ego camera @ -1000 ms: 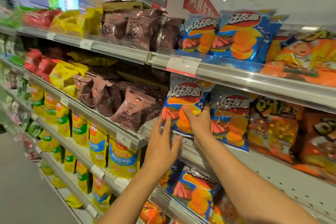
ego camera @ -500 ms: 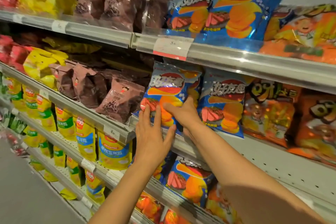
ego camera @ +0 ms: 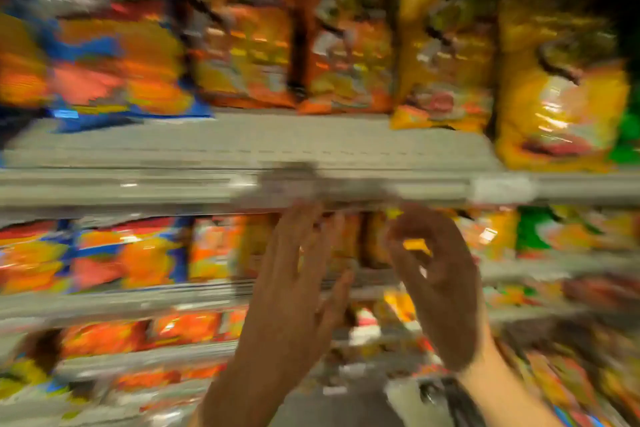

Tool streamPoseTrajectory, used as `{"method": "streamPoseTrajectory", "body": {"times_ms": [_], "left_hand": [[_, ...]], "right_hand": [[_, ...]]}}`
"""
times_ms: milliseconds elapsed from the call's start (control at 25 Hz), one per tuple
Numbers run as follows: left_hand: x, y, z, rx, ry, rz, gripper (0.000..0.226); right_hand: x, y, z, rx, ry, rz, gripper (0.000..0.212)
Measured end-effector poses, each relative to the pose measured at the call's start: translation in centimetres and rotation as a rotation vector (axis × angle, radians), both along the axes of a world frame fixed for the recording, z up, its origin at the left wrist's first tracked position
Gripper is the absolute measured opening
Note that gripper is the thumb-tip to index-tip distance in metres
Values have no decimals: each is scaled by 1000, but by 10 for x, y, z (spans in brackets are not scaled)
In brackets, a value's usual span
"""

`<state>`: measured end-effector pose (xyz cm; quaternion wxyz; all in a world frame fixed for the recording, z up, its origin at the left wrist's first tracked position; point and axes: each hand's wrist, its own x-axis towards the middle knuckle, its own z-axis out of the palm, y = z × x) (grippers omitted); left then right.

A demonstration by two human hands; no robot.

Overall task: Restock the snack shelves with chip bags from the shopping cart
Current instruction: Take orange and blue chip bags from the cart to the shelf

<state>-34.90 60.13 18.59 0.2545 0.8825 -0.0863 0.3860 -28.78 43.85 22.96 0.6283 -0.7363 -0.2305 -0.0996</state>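
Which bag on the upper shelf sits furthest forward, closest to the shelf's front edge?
The yellow bag, second from the right beside a green one. Its bottom reaches nearly to the shelf edge; the orange bags sit further back.

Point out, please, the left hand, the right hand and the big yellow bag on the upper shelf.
left hand point(ego camera: 294, 288): head view, on its back below the fingers.
right hand point(ego camera: 440, 288): head view, on its back.
big yellow bag point(ego camera: 557, 87): head view, on its front.

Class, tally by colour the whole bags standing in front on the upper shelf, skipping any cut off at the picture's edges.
Blue bags: 1
Orange bags: 2
Yellow bags: 2
Total: 5
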Motion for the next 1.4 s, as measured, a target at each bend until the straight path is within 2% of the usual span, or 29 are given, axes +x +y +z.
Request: {"method": "streamPoseTrajectory", "body": {"times_ms": [120,320,400,480,640,760,840,920,1040,1160,1240,1400], "left_hand": [[33,-122,-38,75,67,-309,47],[97,-318,-85,147,318,-645,47],[132,-391,-110,181,421,-713,47],[169,-460,-138,210,614,-715,48],[230,-545,-185,340,958,-664,54],[266,-575,-212,416,1122,-605,56],[286,-576,-230,451,1232,-584,56],[308,-576,-250,498,1352,-548,63],[338,-580,-282,583,1431,-488,66],[365,-596,-316,571,1445,-496,61],[381,-606,-344,549,1515,-476,72],[392,-604,-403,643,1651,-441,100]], "right_hand": [[-5,-143,-73,-45,248,-296,38],[-2,-342,-178,34,589,-675,25],[9,-411,-219,96,728,-782,21],[23,-478,-252,153,842,-873,25],[53,-565,-289,354,1127,-876,40],[76,-594,-302,427,1229,-819,24],[89,-596,-308,455,1277,-656,11],[101,-594,-323,605,1274,-550,6],[112,-586,-354,580,1470,-796,26],[120,-576,-387,692,1596,-984,48],[124,-572,-402,655,1686,-1062,62],[137,-555,-434,588,1660,-1204,90]]}}
